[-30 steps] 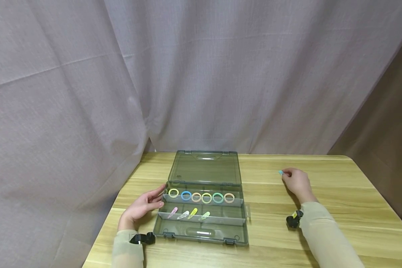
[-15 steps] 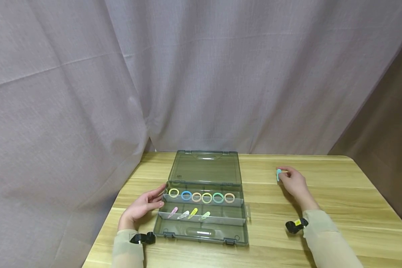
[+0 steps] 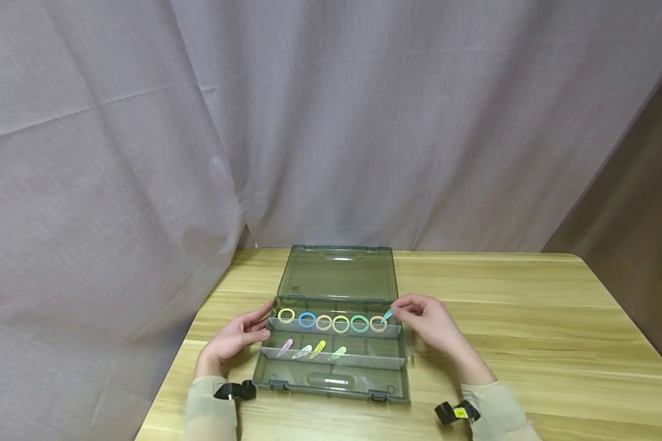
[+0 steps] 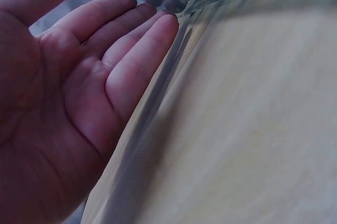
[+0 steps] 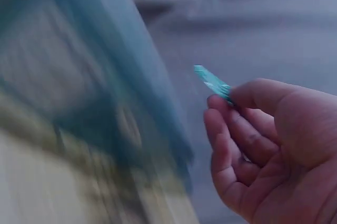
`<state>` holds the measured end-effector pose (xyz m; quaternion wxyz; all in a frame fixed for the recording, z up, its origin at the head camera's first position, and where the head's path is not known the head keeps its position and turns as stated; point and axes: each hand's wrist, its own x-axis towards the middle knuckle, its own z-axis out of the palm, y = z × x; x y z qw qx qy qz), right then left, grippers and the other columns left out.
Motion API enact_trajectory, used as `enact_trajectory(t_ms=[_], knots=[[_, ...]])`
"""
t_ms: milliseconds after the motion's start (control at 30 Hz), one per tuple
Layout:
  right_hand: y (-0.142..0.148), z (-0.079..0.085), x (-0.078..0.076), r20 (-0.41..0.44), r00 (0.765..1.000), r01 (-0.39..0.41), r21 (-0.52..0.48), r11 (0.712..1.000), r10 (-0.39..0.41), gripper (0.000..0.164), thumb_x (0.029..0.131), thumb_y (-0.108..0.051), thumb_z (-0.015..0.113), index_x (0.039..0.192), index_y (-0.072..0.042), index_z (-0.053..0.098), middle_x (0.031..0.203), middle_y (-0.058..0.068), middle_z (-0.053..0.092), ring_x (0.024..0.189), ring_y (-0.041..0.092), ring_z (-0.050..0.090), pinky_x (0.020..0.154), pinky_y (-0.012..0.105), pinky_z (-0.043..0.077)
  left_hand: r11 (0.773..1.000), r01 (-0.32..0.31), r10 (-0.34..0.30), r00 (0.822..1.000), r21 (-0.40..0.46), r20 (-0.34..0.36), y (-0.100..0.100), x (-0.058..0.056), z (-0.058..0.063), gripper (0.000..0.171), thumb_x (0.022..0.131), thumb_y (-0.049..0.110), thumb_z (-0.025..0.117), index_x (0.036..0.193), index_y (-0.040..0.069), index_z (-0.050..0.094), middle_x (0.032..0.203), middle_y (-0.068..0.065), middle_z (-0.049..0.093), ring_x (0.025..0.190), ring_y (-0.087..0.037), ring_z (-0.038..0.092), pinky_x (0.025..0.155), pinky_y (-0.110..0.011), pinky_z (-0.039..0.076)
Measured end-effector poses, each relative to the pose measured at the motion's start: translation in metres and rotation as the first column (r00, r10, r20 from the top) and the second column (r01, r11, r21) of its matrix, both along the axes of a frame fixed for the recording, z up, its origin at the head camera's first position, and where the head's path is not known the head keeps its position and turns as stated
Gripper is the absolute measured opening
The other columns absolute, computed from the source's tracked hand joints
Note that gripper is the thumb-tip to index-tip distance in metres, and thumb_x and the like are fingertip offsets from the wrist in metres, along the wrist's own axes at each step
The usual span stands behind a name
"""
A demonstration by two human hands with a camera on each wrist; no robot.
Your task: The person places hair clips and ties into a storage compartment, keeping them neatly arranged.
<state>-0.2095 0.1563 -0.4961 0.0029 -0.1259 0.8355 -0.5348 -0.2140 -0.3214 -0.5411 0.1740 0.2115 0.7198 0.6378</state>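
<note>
A smoky see-through storage box [image 3: 331, 381] lies on the table with its lid tipped back. My right hand [image 3: 433, 321] is at the box's right side and pinches a turquoise hair clip [image 5: 213, 83] between thumb and fingers. In the head view the clip overlaps the rightmost peach hair tie [image 3: 378, 324]. My left hand [image 3: 234, 340] has its fingers straight, with fingertips [image 4: 167, 21] right at the box's left wall. Several hair ties, including a blue one [image 3: 307, 320], line the back compartment. Pink [image 3: 285, 348], white, yellow [image 3: 318, 350] and pale green [image 3: 338, 353] clips lean in the middle one.
The open lid [image 3: 339, 272] lies behind the box, near the table's back edge. Two latches, one of them the right latch [image 3: 377, 396], stick out at the front. A grey curtain [image 3: 331, 135] hangs behind the wooden table [image 3: 551, 318].
My right hand has lifted the turquoise hair clip from the right part of the table and carried it left to the box. My left hand has stayed at the box's left side.
</note>
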Motion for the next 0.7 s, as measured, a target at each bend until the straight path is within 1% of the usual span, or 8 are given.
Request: enact_trajectory(t_ms=[67, 133, 200, 300, 367, 467, 700], knots=[[-0.014, 0.002, 0.008, -0.036, 0.998, -0.055, 0.062, 0.997, 0.058, 0.013, 0.099, -0.018, 0.079, 0.106, -0.008, 0.081, 0.095, 0.002, 0.079, 0.084, 0.015, 0.072, 0.075, 0.024, 0.058, 1.000, 0.003, -0.003, 1.000, 0.001, 0.001, 0.000, 0.000, 0.000, 0.076, 0.104, -0.002, 0.064, 0.164, -0.012, 0.019, 0.172, -0.028, 0.010, 0.154, -0.053, 0.019, 0.114, -0.020, 0.041], [-0.027, 0.003, 0.014, -0.066, 0.992, -0.098, 0.109, 0.989, 0.106, 0.011, 0.097, -0.016, 0.080, 0.104, -0.008, 0.083, 0.094, -0.003, 0.078, 0.081, 0.010, 0.069, 0.073, 0.024, 0.058, 1.000, 0.003, -0.003, 1.000, 0.000, 0.002, 0.000, 0.000, 0.001, 0.076, 0.103, -0.002, 0.065, 0.164, -0.012, 0.019, 0.172, -0.028, 0.010, 0.154, -0.053, 0.019, 0.114, -0.020, 0.041], [-0.037, 0.001, 0.019, -0.077, 0.988, -0.118, 0.140, 0.983, 0.130, 0.011, 0.095, -0.013, 0.080, 0.103, -0.007, 0.083, 0.091, -0.006, 0.077, 0.079, 0.007, 0.068, 0.072, 0.024, 0.059, 1.000, 0.000, 0.000, 1.000, -0.008, 0.001, 0.000, 0.000, 0.000, 0.077, 0.103, -0.001, 0.065, 0.164, -0.012, 0.019, 0.172, -0.028, 0.010, 0.154, -0.053, 0.020, 0.114, -0.020, 0.041], [-0.048, -0.002, 0.022, -0.073, 0.989, -0.113, 0.180, 0.977, 0.128, 0.010, 0.093, -0.009, 0.079, 0.101, -0.006, 0.083, 0.086, -0.008, 0.075, 0.077, 0.005, 0.066, 0.070, 0.023, 0.057, 1.000, -0.006, 0.006, 1.000, -0.013, 0.005, -0.001, 0.001, 0.001, 0.078, 0.103, 0.000, 0.066, 0.164, -0.011, 0.019, 0.173, -0.028, 0.010, 0.154, -0.053, 0.020, 0.114, -0.020, 0.041], [-0.052, -0.003, 0.024, -0.069, 0.992, -0.092, 0.203, 0.975, 0.108, 0.008, 0.092, -0.008, 0.078, 0.098, -0.008, 0.083, 0.083, -0.010, 0.074, 0.075, 0.005, 0.066, 0.069, 0.023, 0.057, 1.000, -0.006, 0.006, 1.000, -0.014, 0.008, -0.001, 0.001, 0.000, 0.077, 0.104, 0.000, 0.066, 0.164, -0.011, 0.019, 0.173, -0.027, 0.010, 0.154, -0.053, 0.020, 0.114, -0.020, 0.041], [-0.057, -0.004, 0.027, -0.082, 0.991, -0.078, 0.245, 0.966, 0.101, 0.006, 0.091, -0.007, 0.079, 0.094, -0.010, 0.084, 0.082, -0.011, 0.075, 0.074, 0.004, 0.067, 0.068, 0.024, 0.057, 1.000, -0.009, 0.009, 1.000, -0.010, 0.022, 0.000, 0.001, 0.000, 0.078, 0.103, -0.001, 0.065, 0.165, -0.010, 0.019, 0.173, -0.026, 0.011, 0.155, -0.051, 0.020, 0.115, -0.021, 0.041], [-0.068, -0.007, 0.031, -0.113, 0.979, -0.117, 0.355, 0.928, 0.167, 0.004, 0.092, -0.011, 0.082, 0.090, -0.008, 0.084, 0.080, -0.011, 0.074, 0.071, 0.002, 0.065, 0.065, 0.025, 0.056, 1.000, -0.015, 0.015, 1.000, -0.016, 0.009, 0.000, 0.000, -0.001, 0.078, 0.103, -0.001, 0.066, 0.164, -0.011, 0.019, 0.173, -0.027, 0.010, 0.154, -0.053, 0.020, 0.114, -0.020, 0.041]])
